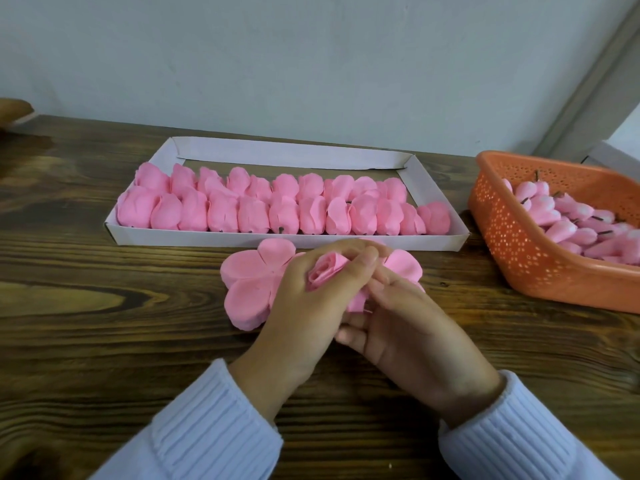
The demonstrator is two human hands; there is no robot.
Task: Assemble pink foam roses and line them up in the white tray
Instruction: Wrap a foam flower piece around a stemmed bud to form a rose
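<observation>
Surface: a dark-stained wooden table [104,306], with heavy grain and oval knots, is running under everything. Room: a plain pale grey wall [311,64] is rising behind it, and a grey frame [588,81] is slanting up at the far right.

Item 1. White tray [287,240]: folded card, shallow and rectangular, lying at the back of the table. Finished roses [284,216] are sitting in it in two rows, matte pink foam with rounded, overlapping petals, packed side by side; the strip behind them is showing bare card.

Item 2. Orange basket [519,258]: perforated plastic with sloping walls, standing to the right of the tray. It is holding pale pink buds [568,220] with whitish tips and short dark stems.

Item 3. Petal blank [249,289]: a flat, soft, lobed foam cut-out, stacked in layers, lying just in front of the tray and partly under my left hand. A second petal blank [403,266] is showing behind my right hand.

Item 4. Foam rose [325,271]: a tightly rolled pink spiral, sitting over the table in front of the tray. My left hand [304,306] is wrapping its curled fingers round it. My right hand [412,327] is pinching its lower petals, thumb on top and fingers curled underneath, touching my left.

Item 5. Sleeves [207,427]: ribbed pale knit, covering both my wrists.
</observation>
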